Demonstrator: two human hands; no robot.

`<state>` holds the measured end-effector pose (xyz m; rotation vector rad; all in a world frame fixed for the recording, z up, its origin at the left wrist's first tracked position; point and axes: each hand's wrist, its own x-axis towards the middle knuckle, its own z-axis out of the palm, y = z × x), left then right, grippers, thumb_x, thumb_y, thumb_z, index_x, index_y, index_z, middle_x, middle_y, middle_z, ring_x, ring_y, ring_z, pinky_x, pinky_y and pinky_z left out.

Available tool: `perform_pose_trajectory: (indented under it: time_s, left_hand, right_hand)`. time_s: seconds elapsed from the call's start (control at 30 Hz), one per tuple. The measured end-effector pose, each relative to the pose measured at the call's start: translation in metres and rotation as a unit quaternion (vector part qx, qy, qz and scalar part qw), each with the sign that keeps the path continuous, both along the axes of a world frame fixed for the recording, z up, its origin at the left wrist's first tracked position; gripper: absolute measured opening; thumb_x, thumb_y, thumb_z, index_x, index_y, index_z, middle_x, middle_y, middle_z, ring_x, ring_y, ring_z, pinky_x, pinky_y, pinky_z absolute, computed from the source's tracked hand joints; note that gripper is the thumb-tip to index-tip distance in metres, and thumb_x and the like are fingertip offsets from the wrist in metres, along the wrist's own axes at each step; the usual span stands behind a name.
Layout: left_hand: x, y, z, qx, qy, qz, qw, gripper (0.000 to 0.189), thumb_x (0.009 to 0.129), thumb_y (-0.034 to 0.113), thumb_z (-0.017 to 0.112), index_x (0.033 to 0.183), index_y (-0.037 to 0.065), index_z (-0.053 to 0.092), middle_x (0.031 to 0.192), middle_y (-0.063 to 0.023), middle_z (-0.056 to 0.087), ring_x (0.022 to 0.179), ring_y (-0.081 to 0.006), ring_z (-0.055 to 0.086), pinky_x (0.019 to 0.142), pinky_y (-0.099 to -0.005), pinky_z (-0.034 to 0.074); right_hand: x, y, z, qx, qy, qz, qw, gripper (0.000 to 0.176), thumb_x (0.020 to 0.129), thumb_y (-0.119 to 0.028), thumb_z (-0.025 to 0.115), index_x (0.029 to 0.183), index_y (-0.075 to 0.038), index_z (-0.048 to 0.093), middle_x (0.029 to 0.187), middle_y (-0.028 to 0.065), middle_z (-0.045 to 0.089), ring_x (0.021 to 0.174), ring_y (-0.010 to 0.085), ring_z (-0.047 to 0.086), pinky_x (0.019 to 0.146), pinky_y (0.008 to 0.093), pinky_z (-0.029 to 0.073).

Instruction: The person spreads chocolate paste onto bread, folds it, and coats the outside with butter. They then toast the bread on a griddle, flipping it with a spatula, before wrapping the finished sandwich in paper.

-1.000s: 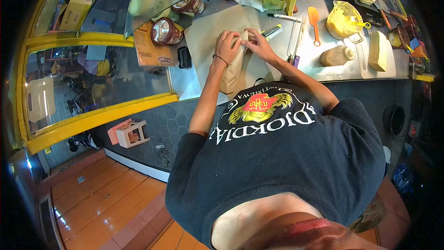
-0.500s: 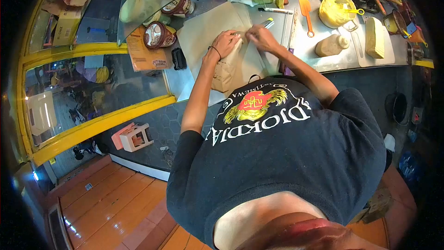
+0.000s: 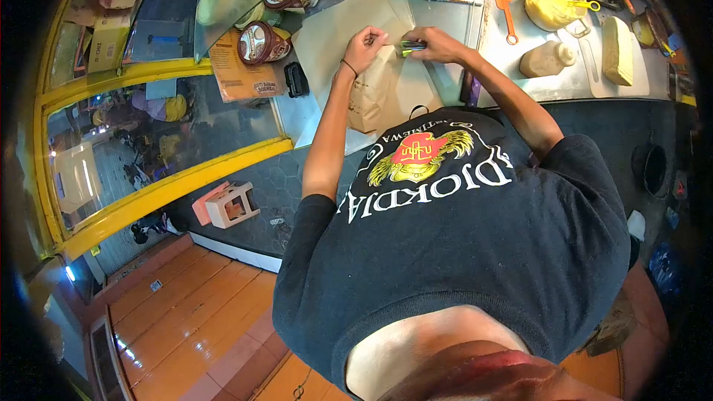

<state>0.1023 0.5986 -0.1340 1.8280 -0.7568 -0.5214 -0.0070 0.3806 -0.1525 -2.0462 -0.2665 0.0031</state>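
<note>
A folded brown paper packet [image 3: 371, 96] with dark spots lies on large paper sheets [image 3: 327, 37] on the metal counter. At the packet's upper end, my left hand [image 3: 362, 50], with a dark band at its wrist, has its fingers pinched on the folded edge. Just to the right, my right hand [image 3: 437, 46] is closed around a small green and dark tool [image 3: 411, 47], which looks like a stapler. A small gap separates the tool from my left fingertips.
Brown-lidded tubs [image 3: 260, 43] and a black object [image 3: 296, 79] lie left of the sheets. To the right are a marker [image 3: 453, 0], an orange spatula [image 3: 504, 11], a tub of yellow spread [image 3: 549, 4], a squeeze bottle [image 3: 546, 59] and a bread block [image 3: 617, 48].
My right hand has picked up the small tool from the counter and holds it beside the packet. My left hand has drawn its fingers together at the packet's end. The view has shifted slightly.
</note>
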Motion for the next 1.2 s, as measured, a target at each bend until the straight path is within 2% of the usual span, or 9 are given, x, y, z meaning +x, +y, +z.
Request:
perform_pose_trajectory:
  time_s: [0.27, 0.47, 0.57, 0.77, 0.83, 1.0, 1.07, 1.1, 1.2]
  left_hand:
    - [0.004, 0.005, 0.001, 0.076, 0.012, 0.005, 0.997, 0.019, 0.093, 0.018, 0.065, 0.088, 0.000, 0.063, 0.077, 0.0017, 0.062, 0.068, -0.0051, 0.053, 0.065, -0.0216, 0.044]
    - [0.002, 0.002, -0.012, 0.002, -0.035, 0.040, 0.999, 0.027, 0.088, 0.023, 0.072, 0.098, 0.003, 0.057, 0.088, -0.0008, 0.058, 0.079, -0.0056, 0.053, 0.068, -0.0215, 0.045]
    - [-0.007, 0.000, 0.002, 0.087, -0.095, 0.077, 0.989, 0.041, 0.081, 0.032, 0.077, 0.103, 0.003, 0.056, 0.088, -0.0072, 0.057, 0.083, -0.0161, 0.056, 0.072, -0.0298, 0.049]
    - [-0.075, 0.029, 0.037, 0.270, -0.197, 0.121, 0.935, 0.089, 0.073, 0.046, 0.079, 0.137, 0.000, 0.038, 0.125, -0.0273, 0.054, 0.112, -0.0386, 0.058, 0.094, -0.0447, 0.047]
    - [-0.094, 0.045, 0.048, 0.406, -0.112, 0.098, 0.902, 0.107, 0.068, 0.050, 0.081, 0.145, 0.001, 0.026, 0.133, -0.0296, 0.049, 0.122, -0.0400, 0.052, 0.099, -0.0456, 0.044]
    - [-0.050, 0.093, 0.037, 0.317, -0.070, 0.086, 0.942, 0.085, 0.074, 0.048, 0.078, 0.136, 0.001, 0.044, 0.118, -0.0223, 0.062, 0.105, -0.0348, 0.063, 0.089, -0.0426, 0.051]
    - [-0.039, 0.116, 0.028, 0.144, 0.198, 0.075, 0.967, 0.066, 0.081, 0.043, 0.073, 0.129, 0.002, 0.052, 0.110, -0.0138, 0.067, 0.096, -0.0255, 0.068, 0.082, -0.0380, 0.055]
    - [-0.042, 0.130, 0.025, 0.134, 0.195, 0.087, 0.968, 0.066, 0.081, 0.043, 0.073, 0.129, 0.002, 0.052, 0.110, -0.0138, 0.067, 0.096, -0.0255, 0.068, 0.082, -0.0380, 0.055]
    - [-0.053, 0.179, 0.020, -0.033, 0.408, 0.190, 0.892, 0.063, 0.082, 0.041, 0.073, 0.128, 0.003, 0.055, 0.110, -0.0078, 0.067, 0.093, -0.0175, 0.067, 0.079, -0.0315, 0.055]
  right_hand:
    - [0.023, 0.031, -0.007, -0.042, -0.048, -0.001, 0.998, 0.044, 0.077, -0.023, 0.067, 0.114, 0.001, 0.061, 0.105, 0.0171, 0.060, 0.098, 0.0373, 0.059, 0.086, 0.0435, 0.048]
    - [0.022, 0.034, -0.015, -0.046, -0.103, 0.005, 0.994, 0.035, 0.081, -0.017, 0.063, 0.111, 0.001, 0.061, 0.102, 0.0172, 0.060, 0.098, 0.0378, 0.059, 0.085, 0.0447, 0.047]
    - [0.015, 0.036, -0.009, -0.064, -0.090, 0.008, 0.994, 0.033, 0.082, -0.015, 0.061, 0.111, 0.002, 0.061, 0.103, 0.0169, 0.060, 0.100, 0.0380, 0.058, 0.086, 0.0446, 0.047]
    - [0.006, 0.026, -0.004, -0.046, -0.149, 0.003, 0.988, 0.035, 0.082, -0.015, 0.062, 0.113, 0.000, 0.061, 0.108, 0.0189, 0.061, 0.102, 0.0373, 0.058, 0.090, 0.0420, 0.048]
    - [-0.007, 0.024, 0.010, -0.052, -0.052, -0.063, 0.995, 0.036, 0.081, -0.015, 0.064, 0.114, 0.000, 0.062, 0.111, 0.0203, 0.060, 0.103, 0.0381, 0.058, 0.091, 0.0420, 0.047]
    - [-0.024, 0.021, 0.006, -0.100, -0.072, -0.098, 0.988, 0.038, 0.081, -0.014, 0.066, 0.116, 0.000, 0.062, 0.111, 0.0218, 0.060, 0.103, 0.0396, 0.057, 0.091, 0.0435, 0.047]
    - [-0.033, 0.024, 0.010, -0.113, -0.124, -0.121, 0.978, 0.038, 0.080, -0.013, 0.067, 0.116, -0.001, 0.062, 0.110, 0.0223, 0.060, 0.102, 0.0398, 0.057, 0.090, 0.0441, 0.047]
    - [-0.040, 0.024, 0.014, -0.119, -0.130, -0.139, 0.975, 0.038, 0.080, -0.013, 0.067, 0.116, -0.001, 0.062, 0.110, 0.0227, 0.060, 0.103, 0.0402, 0.057, 0.090, 0.0444, 0.046]
    - [-0.064, 0.017, 0.011, -0.112, -0.114, -0.130, 0.979, 0.036, 0.082, -0.012, 0.066, 0.116, -0.001, 0.062, 0.108, 0.0226, 0.061, 0.101, 0.0390, 0.058, 0.088, 0.0433, 0.047]
